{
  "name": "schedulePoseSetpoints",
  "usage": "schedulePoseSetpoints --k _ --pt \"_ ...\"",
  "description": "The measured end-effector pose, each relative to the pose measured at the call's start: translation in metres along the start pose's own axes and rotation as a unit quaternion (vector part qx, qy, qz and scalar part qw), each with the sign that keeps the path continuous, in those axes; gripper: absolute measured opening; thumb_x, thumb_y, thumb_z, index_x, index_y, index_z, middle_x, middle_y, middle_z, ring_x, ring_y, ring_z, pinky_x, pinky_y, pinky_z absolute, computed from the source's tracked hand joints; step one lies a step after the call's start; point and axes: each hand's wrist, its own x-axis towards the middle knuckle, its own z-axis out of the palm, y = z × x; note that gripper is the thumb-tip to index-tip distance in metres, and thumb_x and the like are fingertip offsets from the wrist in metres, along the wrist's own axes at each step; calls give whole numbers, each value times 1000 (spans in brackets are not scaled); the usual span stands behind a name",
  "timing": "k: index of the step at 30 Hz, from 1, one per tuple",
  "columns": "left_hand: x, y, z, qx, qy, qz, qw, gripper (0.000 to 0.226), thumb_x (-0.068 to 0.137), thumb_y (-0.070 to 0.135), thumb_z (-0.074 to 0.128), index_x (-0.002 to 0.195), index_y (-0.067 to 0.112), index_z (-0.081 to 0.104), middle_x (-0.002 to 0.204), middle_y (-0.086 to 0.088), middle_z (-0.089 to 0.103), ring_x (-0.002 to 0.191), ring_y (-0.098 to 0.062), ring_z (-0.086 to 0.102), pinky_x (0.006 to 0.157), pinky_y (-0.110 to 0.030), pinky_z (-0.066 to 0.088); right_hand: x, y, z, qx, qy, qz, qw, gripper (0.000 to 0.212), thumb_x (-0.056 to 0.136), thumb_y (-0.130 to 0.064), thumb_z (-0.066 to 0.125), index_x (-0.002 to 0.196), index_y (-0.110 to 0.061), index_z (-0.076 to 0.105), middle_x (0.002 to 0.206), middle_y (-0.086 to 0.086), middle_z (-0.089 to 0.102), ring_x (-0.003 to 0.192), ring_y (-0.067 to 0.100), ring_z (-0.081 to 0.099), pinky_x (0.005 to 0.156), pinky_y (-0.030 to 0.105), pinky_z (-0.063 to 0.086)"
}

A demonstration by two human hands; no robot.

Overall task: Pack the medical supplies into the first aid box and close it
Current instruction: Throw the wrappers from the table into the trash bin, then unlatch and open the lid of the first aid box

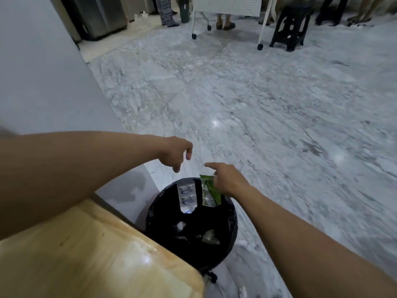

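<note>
My left hand point(176, 153) hangs over a black-lined bin point(225, 233), fingers apart and pointing down, holding nothing. Below it a silver blister strip point(187, 197) with blue print is in the air inside the bin's mouth, apart from the hand. My right hand point(228, 181) is over the bin's far rim with its index finger stretched out. A green and clear packet point(209, 191) hangs upright against that hand, its right edge hidden behind the fingers. No first aid box is in view.
A wooden table corner point(96, 254) lies at the lower left, touching the bin. Scraps lie at the bin's bottom point(210, 236). A white wall point(43, 82) runs along the left. Marble floor stretches ahead to a black stool point(290, 24), a wheeled white cart point(227, 9) and people's legs.
</note>
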Motion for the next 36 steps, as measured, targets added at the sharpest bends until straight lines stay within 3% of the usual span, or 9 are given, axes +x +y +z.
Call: schedulePoseSetpoints --k 5,11,15,26,36 --pt "-4 -8 0 19 14 -19 1000 43 83 26 73 120 21 53 110 2 51 104 -22 51 92 -38 46 -4 -2 2 5 -23 4 1000 52 93 -23 57 144 -28 49 136 3 60 119 24 58 94 36 49" --pt "-30 -9 -26 20 92 -41 995 46 91 37 62 132 20 49 123 -5 59 101 -20 48 89 -34 44 -12 -37 -47 -64 22 -52 996 52 100 -38 48 150 -23 41 152 6 45 137 25 43 106 39 39" --pt "-74 -10 -49 2 154 -72 985 48 92 39 60 134 20 48 123 -5 60 112 -23 51 91 -35 45 -32 -71 -91 -119 50 -92 987 56 102 -42 43 153 -21 36 152 9 42 137 27 42 104 41 40" --pt "-283 -9 -76 -24 279 -185 942 47 92 43 58 134 23 49 124 -2 59 111 -21 54 94 -37 48 -136 -195 -166 -174 107 -218 954 60 103 -50 36 149 -11 38 152 9 42 140 26 39 108 40 37" --pt "-494 -12 -30 -70 380 -315 867 43 92 39 59 132 23 52 127 -2 58 113 -22 54 92 -34 46 -233 -334 -155 -180 115 -389 896 64 100 -53 42 153 -18 34 156 8 39 144 24 34 113 40 30"
